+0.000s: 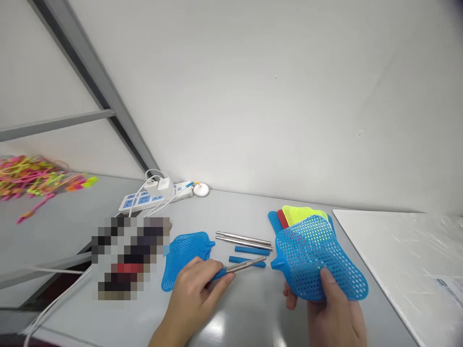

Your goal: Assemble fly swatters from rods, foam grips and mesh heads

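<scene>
My left hand (197, 291) is closed around the blue grip of a silver telescopic rod (243, 265), whose metal end points right. In my right hand (336, 308) is a blue fly swatter head (318, 255), a perforated paddle with its socket facing left toward the rod tip. Rod and socket are slightly apart. Another blue swatter head (186, 250) lies on the table behind my left hand. Between the hands, two silver rods (244, 239) and two blue grip sleeves (252, 250) lie side by side; the nearer sleeve is partly hidden by the held rod.
Behind my right hand lies a pile with a yellow swatter head (302, 214) and a red one (282, 219). A power strip (139, 200) with white cables stands at the back left. A white wrapped board (405, 260) lies right; colourful cords (34, 178) lie far left.
</scene>
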